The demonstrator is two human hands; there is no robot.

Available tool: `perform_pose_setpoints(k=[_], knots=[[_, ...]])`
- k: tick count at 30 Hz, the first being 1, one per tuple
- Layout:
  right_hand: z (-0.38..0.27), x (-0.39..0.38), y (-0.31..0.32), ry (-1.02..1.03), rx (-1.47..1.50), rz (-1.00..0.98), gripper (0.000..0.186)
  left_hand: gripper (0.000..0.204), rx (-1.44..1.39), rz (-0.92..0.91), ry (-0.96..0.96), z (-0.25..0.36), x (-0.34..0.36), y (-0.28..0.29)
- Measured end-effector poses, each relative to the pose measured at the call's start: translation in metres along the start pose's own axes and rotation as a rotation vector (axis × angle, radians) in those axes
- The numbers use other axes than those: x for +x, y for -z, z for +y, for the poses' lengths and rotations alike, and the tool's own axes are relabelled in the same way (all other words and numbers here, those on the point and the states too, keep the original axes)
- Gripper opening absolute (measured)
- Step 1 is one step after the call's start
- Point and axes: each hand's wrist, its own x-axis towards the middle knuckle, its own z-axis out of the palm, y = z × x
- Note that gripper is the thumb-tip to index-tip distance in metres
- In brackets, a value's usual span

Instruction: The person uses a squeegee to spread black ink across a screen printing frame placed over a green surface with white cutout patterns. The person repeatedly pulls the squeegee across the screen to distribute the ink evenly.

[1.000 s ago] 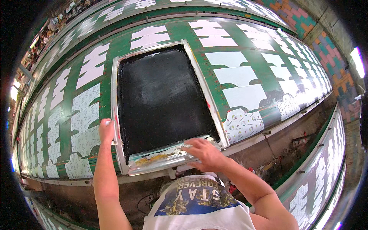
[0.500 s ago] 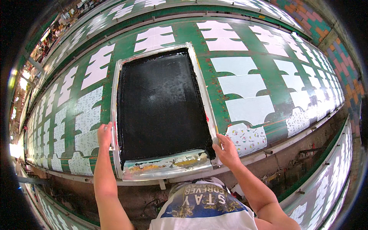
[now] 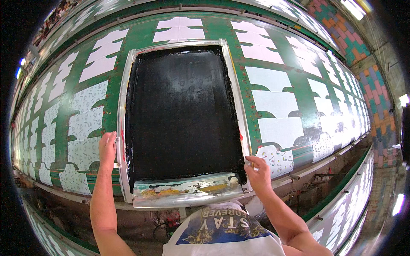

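Note:
A large screen-printing frame (image 3: 243,123) is in front of me over the green table, its mesh (image 3: 183,115) coated black. Along its near end runs a pale strip (image 3: 188,187) smeared with yellow, orange and black. At the left side, my left hand (image 3: 107,149) is closed by a light side handle of the frame. My right hand (image 3: 259,173) is at the right side near the front corner, index finger and thumb against the rail and the other fingers curled. What lies under the frame is hidden.
The green printing table (image 3: 60,115) curves far to both sides. Pale fabric pieces (image 3: 279,130) lie in rows on it; some near ones (image 3: 275,160) carry small prints. A rail (image 3: 316,168) edges the near side. Another table (image 3: 341,209) stands at the lower right.
The view has shifted and the frame looks larger and less slanted. Both hands remain at its sides, now farther apart in the picture.

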Motion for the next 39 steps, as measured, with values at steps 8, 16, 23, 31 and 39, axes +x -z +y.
perform_pose_setpoints(k=[8, 16, 23, 31, 39], knots=[[-0.028, -0.020, 0.027, 0.084, 0.049, 0.028, 0.036, 0.025, 0.165, 0.026, -0.273, -0.011, 0.017, 0.004], [-0.019, 0.010, 0.089, 0.129, 0.038, 0.074, 0.029, 0.041, -0.023, -0.004, 0.131, 0.104, -0.032, -0.039], [0.054, 0.067, 0.189, 0.080, 0.052, 0.137, 0.031, 0.041, -0.149, -0.037, 0.120, 0.151, -0.088, -0.163], [0.189, 0.142, 0.305, -0.037, 0.213, 0.158, 0.030, 0.022, -0.121, -0.011, 0.077, 0.172, -0.161, -0.335], [0.242, 0.165, 0.376, -0.058, 0.190, 0.186, 0.028, 0.032, -0.089, -0.022, 0.014, 0.168, -0.203, -0.429]])
